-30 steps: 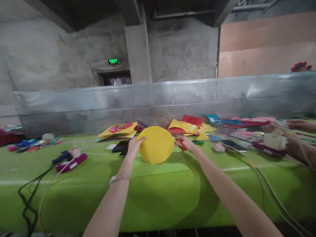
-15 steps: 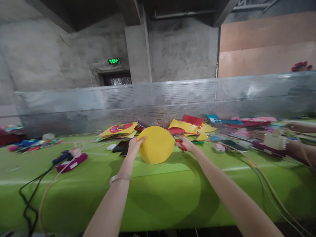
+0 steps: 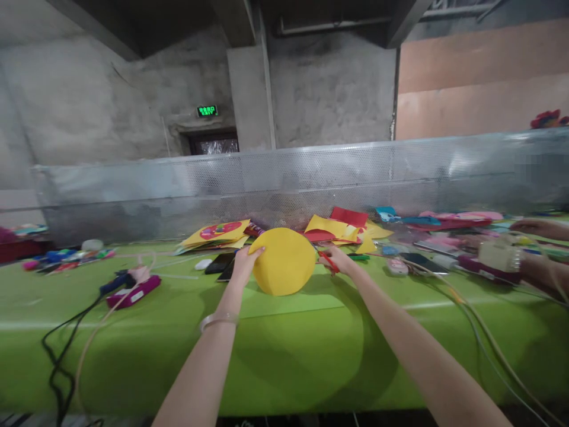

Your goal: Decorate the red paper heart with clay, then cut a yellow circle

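Observation:
A round yellow sheet of paper (image 3: 284, 262) is held up above the green table, facing me. My left hand (image 3: 247, 262) pinches its left edge, the thumb lying on the front. At the right of the disc, my right hand (image 3: 340, 261) is closed around red-handled scissors (image 3: 328, 262). Their blades point toward the disc's right edge; whether they touch it I cannot tell. Below the disc, a light green sheet (image 3: 293, 303) lies on the table.
Behind my hands lie yellow cards with a red design (image 3: 217, 233) and red and yellow paper scraps (image 3: 342, 228). Dark phones (image 3: 219, 264) rest at left. Purple power strips (image 3: 133, 292) with cables lie on both sides. Another person's hand (image 3: 533, 226) is at far right.
The whole view has shifted slightly, so things sit a little further right. My right hand and the scissors have moved only a little against the yellow disc. My left hand keeps its hold.

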Demonstrator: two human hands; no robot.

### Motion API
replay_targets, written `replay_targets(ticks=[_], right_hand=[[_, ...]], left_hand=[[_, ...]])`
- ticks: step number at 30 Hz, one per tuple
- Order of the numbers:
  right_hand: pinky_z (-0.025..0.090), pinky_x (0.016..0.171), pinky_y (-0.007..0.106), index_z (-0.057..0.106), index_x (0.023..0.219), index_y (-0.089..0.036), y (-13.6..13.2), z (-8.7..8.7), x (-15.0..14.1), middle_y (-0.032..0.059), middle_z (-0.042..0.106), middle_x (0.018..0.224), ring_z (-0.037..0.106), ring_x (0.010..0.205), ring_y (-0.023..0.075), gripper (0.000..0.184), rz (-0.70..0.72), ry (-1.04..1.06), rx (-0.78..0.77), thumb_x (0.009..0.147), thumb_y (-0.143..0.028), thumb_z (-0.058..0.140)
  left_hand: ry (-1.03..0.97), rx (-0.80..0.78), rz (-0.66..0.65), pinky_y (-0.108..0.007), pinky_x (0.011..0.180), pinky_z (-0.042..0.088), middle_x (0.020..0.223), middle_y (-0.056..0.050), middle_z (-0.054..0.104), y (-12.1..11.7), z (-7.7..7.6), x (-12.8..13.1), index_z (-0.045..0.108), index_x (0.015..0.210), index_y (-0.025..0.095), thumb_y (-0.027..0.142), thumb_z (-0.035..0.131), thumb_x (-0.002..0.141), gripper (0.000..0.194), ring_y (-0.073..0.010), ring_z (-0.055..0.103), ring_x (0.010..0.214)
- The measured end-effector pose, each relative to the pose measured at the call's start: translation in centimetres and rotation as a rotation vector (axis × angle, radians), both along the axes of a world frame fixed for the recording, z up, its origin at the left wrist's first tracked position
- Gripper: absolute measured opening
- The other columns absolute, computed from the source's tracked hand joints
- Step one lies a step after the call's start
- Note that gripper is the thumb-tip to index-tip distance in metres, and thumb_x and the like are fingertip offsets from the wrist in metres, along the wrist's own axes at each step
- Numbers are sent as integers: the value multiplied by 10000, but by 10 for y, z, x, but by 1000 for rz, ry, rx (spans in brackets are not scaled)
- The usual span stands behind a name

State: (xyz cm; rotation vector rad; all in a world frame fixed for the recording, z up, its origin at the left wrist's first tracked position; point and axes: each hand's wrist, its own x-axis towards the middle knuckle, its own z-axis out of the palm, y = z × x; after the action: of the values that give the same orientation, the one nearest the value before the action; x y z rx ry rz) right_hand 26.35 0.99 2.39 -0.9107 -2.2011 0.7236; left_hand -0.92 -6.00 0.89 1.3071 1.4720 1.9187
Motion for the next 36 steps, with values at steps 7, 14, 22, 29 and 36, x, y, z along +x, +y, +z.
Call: replay_targets(ticks=[7, 14, 22, 29, 36], right_hand=[[326, 364, 219, 453, 517, -153, 2, -2, 1, -23, 434, 423, 404, 360, 93, 246, -5, 69, -40, 639, -346, 548], [432, 480, 215, 468, 634, -153, -1, 2, -7, -4, 490, 548, 453, 454, 78, 255, 16, 293, -100, 691, -385, 559], [405, 530, 206, 575, 792, -135, -1, 4, -11, 33, 579, 732, 507, 603, 101, 333, 4, 422, -123, 588, -377, 680], [312, 469, 208, 568, 689, -125, -2, 2, -11, -22, 511, 571, 420, 484, 72, 298, 77, 360, -143, 538, -342, 706], [351, 493, 211, 505, 682, -156, 6, 5, -8, -12, 512, 608, 445, 507, 77, 346, -115, 659, -140, 588, -458, 647]], left_hand=[[34, -20, -14, -307, 730, 461, 904, -109, 684, -3, 2, 3, 656, 870, 106, 360, 688, 595, 376, -246, 611, 859], [113, -158, -282, -312, 713, 487, 919, -105, 685, -6, 0, 16, 656, 931, 134, 357, 742, 545, 454, -239, 637, 809], [177, -277, -439, -319, 658, 498, 866, -124, 678, -7, -3, 21, 617, 988, 104, 395, 739, 558, 534, -242, 642, 743], [177, -234, -463, -318, 705, 504, 980, -119, 662, -7, -1, 21, 619, 987, 125, 377, 732, 581, 491, -242, 640, 801], [-4, -135, -448, -333, 674, 533, 1065, -134, 629, 0, -2, 21, 578, 1024, 134, 389, 697, 638, 477, -240, 628, 867]])
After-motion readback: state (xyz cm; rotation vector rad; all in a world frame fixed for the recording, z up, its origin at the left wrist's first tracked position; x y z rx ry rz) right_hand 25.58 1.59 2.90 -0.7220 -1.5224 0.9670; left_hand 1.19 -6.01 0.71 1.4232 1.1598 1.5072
